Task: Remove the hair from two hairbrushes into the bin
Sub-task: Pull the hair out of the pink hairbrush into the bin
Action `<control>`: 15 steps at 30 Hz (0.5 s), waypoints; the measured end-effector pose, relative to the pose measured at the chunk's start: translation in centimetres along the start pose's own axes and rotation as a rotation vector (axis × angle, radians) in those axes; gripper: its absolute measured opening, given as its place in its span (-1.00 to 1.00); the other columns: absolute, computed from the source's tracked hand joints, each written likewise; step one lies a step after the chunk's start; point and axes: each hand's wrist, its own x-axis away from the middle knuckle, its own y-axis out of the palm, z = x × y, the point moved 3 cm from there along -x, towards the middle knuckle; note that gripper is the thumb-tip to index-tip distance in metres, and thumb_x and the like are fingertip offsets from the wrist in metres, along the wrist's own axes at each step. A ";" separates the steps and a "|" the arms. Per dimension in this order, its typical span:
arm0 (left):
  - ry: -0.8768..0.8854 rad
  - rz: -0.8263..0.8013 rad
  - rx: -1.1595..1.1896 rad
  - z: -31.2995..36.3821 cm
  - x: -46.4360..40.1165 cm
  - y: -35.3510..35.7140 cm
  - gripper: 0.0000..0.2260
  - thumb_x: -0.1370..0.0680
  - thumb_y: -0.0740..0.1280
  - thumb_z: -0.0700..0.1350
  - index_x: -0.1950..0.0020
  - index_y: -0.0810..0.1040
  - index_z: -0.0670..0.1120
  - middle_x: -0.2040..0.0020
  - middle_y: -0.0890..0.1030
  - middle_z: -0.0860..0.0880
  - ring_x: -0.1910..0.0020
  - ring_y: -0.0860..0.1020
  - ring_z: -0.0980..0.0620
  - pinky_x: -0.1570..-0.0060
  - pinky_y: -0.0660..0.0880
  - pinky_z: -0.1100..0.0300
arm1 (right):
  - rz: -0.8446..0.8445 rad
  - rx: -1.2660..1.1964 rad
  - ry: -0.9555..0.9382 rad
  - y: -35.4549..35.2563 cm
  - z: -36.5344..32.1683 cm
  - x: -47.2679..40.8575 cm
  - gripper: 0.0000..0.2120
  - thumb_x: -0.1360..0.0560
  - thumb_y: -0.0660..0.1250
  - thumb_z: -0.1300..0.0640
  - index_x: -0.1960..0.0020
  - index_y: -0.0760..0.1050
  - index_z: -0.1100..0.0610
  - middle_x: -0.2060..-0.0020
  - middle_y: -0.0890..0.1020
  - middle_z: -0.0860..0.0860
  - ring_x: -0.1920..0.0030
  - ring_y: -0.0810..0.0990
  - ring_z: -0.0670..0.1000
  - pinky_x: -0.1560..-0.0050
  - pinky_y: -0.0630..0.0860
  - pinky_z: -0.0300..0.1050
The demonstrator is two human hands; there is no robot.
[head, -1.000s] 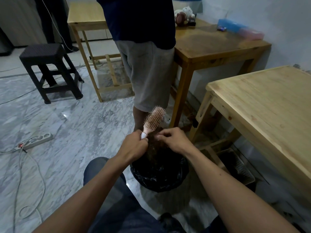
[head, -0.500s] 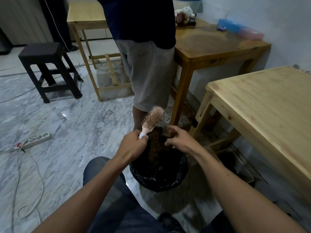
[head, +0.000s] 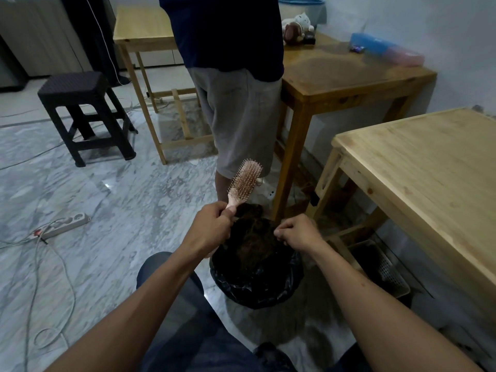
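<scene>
A pink hairbrush point(head: 244, 183) stands tilted up and to the right, its bristles facing me, with my left hand point(head: 210, 228) shut on its handle. Just below it sits a bin lined with a black bag point(head: 257, 285), heaped with dark brown hair point(head: 252, 237). My right hand point(head: 298, 232) hovers over the bin's right rim, fingers pinched together; whether a strand of hair is between them I cannot tell. Only one hairbrush is in view.
A person in grey shorts point(head: 239, 108) stands right behind the bin. A light wooden table point(head: 429, 173) is at the right, a darker one point(head: 343, 73) behind it. A black stool point(head: 80, 114) and a power strip point(head: 67, 222) with cables lie at the left. A perforated basket point(head: 381, 267) sits under the table.
My right hand has drawn away from the brush, to the right and down over the bin's rim. My left hand has kept the brush almost still.
</scene>
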 end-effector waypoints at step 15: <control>0.004 -0.104 -0.026 -0.9 -0.5 0.9 -0.88 -0.61 0.31 -0.06 0.04 0.60 -0.06 0.31 0.63 -0.12 0.41 0.56 0.04 0.32 0.52 0.08 | -0.014 -0.437 -0.064 -0.7 -3.5 0.3 -0.89 -0.62 0.40 0.11 -0.02 0.72 0.06 0.18 0.74 -0.02 0.24 0.61 -0.10 0.28 0.51 -0.27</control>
